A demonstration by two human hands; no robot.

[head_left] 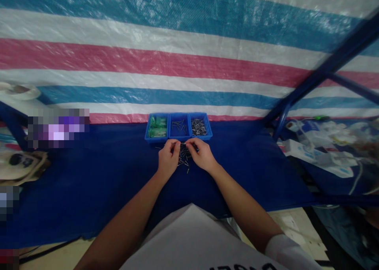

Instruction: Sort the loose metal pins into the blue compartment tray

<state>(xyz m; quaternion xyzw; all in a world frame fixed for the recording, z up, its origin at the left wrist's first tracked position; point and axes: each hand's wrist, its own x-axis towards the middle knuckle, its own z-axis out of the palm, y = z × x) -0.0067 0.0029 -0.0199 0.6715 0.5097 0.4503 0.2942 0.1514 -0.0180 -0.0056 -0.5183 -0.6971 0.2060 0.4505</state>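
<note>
My left hand (pixel 169 155) and my right hand (pixel 202 153) face each other just in front of a blue three-part bin (pixel 179 138). Both are closed in a pinch. Between the fingertips stretches a thin, light metal pin (pixel 182 143); its exact kind is too small to tell. Below the fingers a loose pile of slim dark metal pins (pixel 185 156) lies on the blue surface, partly hidden by both hands. Small green pieces (pixel 158 126) fill the left compartment. A few dark pins (pixel 178 124) lie in the middle one, and many shiny pins (pixel 198 126) in the right.
A blue table cover (pixel 118 183) spreads beneath everything. Behind it hangs a striped plastic sheet (pixel 177 68). At right stand a blue metal frame (pixel 308 82) and a white box (pixel 308 151) among plastic bags. A beige item (pixel 22 167) lies at far left.
</note>
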